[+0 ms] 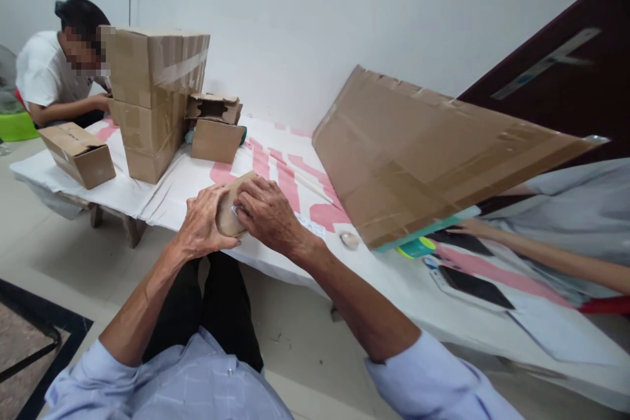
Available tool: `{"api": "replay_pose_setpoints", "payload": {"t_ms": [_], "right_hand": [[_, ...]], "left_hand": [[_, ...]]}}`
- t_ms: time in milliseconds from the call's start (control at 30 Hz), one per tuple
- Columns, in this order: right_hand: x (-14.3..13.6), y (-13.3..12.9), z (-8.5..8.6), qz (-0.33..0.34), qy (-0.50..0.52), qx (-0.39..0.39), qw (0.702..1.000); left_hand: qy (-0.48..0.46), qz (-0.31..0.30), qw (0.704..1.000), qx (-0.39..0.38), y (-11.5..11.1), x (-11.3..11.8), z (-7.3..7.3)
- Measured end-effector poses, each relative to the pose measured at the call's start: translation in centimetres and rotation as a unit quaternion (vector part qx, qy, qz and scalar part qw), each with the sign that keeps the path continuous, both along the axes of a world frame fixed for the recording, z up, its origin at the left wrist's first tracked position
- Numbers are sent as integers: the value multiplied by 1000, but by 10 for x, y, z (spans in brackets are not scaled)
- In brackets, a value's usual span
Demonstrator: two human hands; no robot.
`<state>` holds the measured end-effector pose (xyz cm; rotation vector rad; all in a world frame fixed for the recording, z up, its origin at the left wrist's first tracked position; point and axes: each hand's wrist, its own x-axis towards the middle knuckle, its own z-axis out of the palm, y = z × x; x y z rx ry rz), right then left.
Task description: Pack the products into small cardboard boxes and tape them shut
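My left hand is wrapped round a small brown cardboard box, held tilted above the table's front edge. The fingers of my right hand are bent together against the same box. A small white label shows at those fingertips, against the box's side; its far part is hidden by the fingers. Beyond my hands, a cardboard box stands on the table, with an open-ended carton behind it.
Tall stacked cartons and a low box stand at left, near a seated person. A big cardboard panel leans at right. Past it are a tape roll, a phone and another person's arm.
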<state>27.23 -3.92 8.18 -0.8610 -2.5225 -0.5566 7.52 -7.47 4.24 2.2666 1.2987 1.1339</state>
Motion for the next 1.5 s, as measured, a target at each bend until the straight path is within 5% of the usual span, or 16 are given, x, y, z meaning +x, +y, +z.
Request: {"api": "replay_pose_setpoints", "payload": {"t_ms": [700,1000,1500], "right_hand": [[10,0,-1,56,49,-32,997],[8,-5,-6,25,26,11,999],[1,-10,-6,13,66,-60,996]], "left_hand": [[16,3,1000,-6,-1,4,6],[15,5,1000,-5,-2,4,5],[8,4,1000,-25,-5,5,11]]}}
